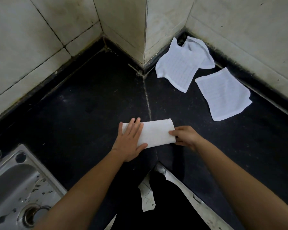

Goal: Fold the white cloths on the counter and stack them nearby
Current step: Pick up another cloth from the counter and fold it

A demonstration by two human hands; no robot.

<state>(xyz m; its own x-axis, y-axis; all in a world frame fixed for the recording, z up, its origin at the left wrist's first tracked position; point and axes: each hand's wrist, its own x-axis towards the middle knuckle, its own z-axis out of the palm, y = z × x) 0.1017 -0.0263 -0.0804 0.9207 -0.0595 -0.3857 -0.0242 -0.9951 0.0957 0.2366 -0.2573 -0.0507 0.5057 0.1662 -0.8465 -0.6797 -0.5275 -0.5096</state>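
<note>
Your left hand (pixel 131 140) lies flat, fingers straight, pressing down the left end of the folded cloth (pixel 156 133). Your right hand (pixel 184 136) has its fingers curled at the right end and appears to pinch that edge. This cloth sits at the middle of the counter (pixel 90 105), near the front edge, as a narrow strip with a rounded fold along its far side. I judge it part-folded, probably needing one more fold end to end. No stack shows anywhere, so you are early in the task: one cloth in hand and two not yet folded. The rumpled cloth (pixel 181 68) lies in the counter's back right corner, touching the wall (pixel 32 39), with one flap bunched over itself. The flat cloth (pixel 223 95) lies just beside it along the right edge, spread out roughly square. All three look like thin, soft, ribbed white weave with hemmed borders, limp enough to hold a crease only when pressed. The counter is dark, smooth, speckled stone with a seam running through its middle. A steel sink (pixel 15 180) is set into its front left corner, and the walls are pale, grimy tile.
</note>
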